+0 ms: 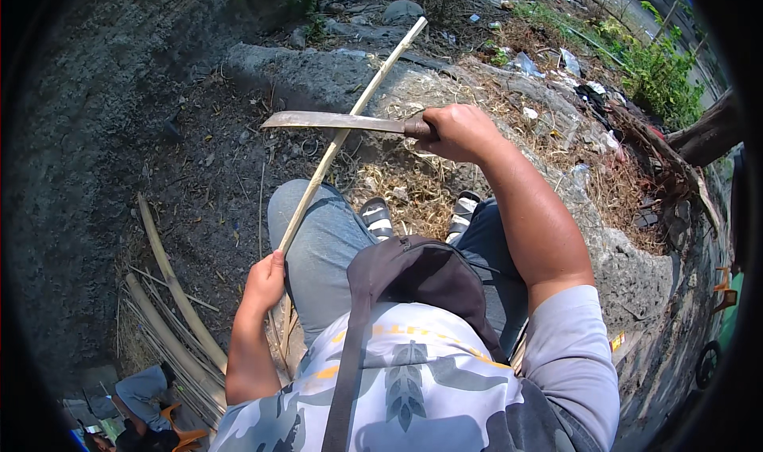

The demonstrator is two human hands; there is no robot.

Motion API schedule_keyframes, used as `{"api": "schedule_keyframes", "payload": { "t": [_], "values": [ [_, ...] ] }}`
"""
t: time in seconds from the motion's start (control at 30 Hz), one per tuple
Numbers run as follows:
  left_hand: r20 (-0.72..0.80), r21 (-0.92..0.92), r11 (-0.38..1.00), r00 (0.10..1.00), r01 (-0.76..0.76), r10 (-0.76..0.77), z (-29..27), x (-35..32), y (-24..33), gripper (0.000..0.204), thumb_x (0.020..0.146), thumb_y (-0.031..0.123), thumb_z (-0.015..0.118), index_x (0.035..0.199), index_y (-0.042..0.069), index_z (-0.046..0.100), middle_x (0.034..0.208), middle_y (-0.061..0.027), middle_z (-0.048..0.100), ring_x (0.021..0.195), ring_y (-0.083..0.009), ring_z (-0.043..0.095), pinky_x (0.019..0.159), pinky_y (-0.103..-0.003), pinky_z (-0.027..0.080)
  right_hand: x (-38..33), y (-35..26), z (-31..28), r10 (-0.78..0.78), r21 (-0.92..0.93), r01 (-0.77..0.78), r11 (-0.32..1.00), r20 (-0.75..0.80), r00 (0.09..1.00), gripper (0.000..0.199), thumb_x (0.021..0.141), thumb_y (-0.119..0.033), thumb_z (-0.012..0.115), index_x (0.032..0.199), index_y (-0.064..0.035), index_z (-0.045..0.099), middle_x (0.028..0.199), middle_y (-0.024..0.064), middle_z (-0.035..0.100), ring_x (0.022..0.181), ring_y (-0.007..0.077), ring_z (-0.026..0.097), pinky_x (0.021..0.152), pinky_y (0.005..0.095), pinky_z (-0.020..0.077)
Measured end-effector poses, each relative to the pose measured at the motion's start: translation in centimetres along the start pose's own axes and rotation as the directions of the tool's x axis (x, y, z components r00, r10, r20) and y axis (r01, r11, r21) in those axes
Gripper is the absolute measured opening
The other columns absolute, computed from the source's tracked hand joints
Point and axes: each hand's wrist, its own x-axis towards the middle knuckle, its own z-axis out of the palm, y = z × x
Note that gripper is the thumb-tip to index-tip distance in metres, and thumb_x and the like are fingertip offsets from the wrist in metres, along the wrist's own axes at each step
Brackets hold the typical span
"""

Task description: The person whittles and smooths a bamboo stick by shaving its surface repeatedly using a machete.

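A long pale stick [350, 126], seemingly split bamboo or wood, slants from my left side up and away to the right, passing over my left knee. Its near end is in my left hand [265, 281], fingers closed round it. My right hand [457, 133] grips the dark handle of a machete [338, 121]. The blade points left and crosses the stick well beyond my knee; it appears to touch it there. The lower part of the stick, behind my left hand, is hidden.
Bundled bamboo strips [179, 357] lie on the ground at my left. A grey rock slab [318, 79] stretches across ahead, with dry shavings [413, 186] around my sandals. A tree trunk [707, 134] and litter are at the right. Another person [143, 400] sits at the lower left.
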Motion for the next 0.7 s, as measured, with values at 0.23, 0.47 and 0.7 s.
{"api": "schedule_keyframes", "payload": {
  "t": [0.23,0.47,0.7],
  "values": [
    [-0.047,0.007,1.0,0.999,-0.02,0.02,0.5,-0.5,0.6,0.061,0.111,0.049,0.038,0.091,-0.004,0.061,0.071,-0.0227,0.059,0.066,-0.0347,0.06,0.066,-0.044,0.047,-0.3,-2.4,0.2,-0.185,-0.064,0.183,0.981,-0.028,0.982,0.021,0.075,-0.025,0.076,0.087,-0.0123,0.065,0.079,0.0116,0.072,0.079,0.037,0.071,0.071,0.05,0.0561],
    [-0.084,0.066,0.996,0.995,-0.052,0.058,0.4,-0.7,0.9,0.06,0.11,0.049,0.04,0.091,-0.003,0.062,0.072,-0.0237,0.06,0.066,-0.0384,0.061,0.064,-0.045,0.047,1.9,0.3,2.4,0.131,0.044,-0.134,0.99,0.055,0.99,0.019,0.086,-0.027,0.072,0.102,-0.0161,0.071,0.094,0.015,0.074,0.094,0.0375,0.071,0.082,0.0504,0.0563],
    [-0.088,0.027,0.999,0.995,-0.043,0.045,0.4,-0.9,0.8,0.058,0.11,0.049,0.042,0.091,-0.002,0.061,0.069,-0.0212,0.058,0.063,-0.0329,0.06,0.064,-0.043,0.047,1.1,-2.3,1.5,-0.055,0.02,0.054,0.998,0.068,0.996,0.02,0.082,-0.026,0.074,0.099,-0.0159,0.07,0.089,0.0136,0.074,0.089,0.0378,0.071,0.079,0.0505,0.0566]
  ]
}}
